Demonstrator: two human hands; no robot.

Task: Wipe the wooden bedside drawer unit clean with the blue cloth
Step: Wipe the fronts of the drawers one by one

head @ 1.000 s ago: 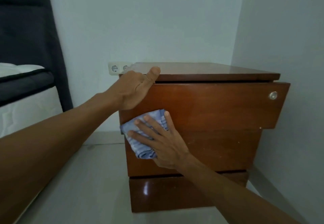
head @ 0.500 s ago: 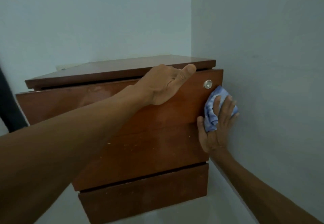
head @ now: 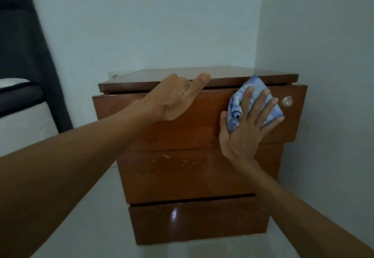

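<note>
Nearest the camera, two bare forearms reach forward over a pale floor (head: 85, 223). The right hand (head: 245, 128) lies flat, fingers spread, pressing the cloth (head: 236, 106) against the top drawer front (head: 198, 124) of the unit (head: 194, 177). This grip is a flat palm press, not a clench: the blue cloth is bunched under the fingers, its upper corner rising to the edge of the unit's top. Just right of this grip sits a round metal knob (head: 287, 101), close to the cloth but apart from it. Left of it, the left hand (head: 174, 98) is released and holds nothing; its palm rests on the drawer front with the thumb raised against the top's front edge.

Below the right grip, the middle panel shows small pale scratches (head: 176, 159) and a dull finish. A dark gap separates it from the bottom drawer (head: 198, 221), which carries a bright glare spot. The drawer fronts are reddish-brown wood.

Beyond the grips, the top (head: 222, 75) is bare and glossy. The unit stands in a corner of pale walls (head: 141, 25), its right side close to the side wall. A wall socket (head: 113, 75) shows behind its far left corner. Far left of the left grip stand a bed (head: 22, 116) with a white mattress and a dark headboard (head: 18, 25).
</note>
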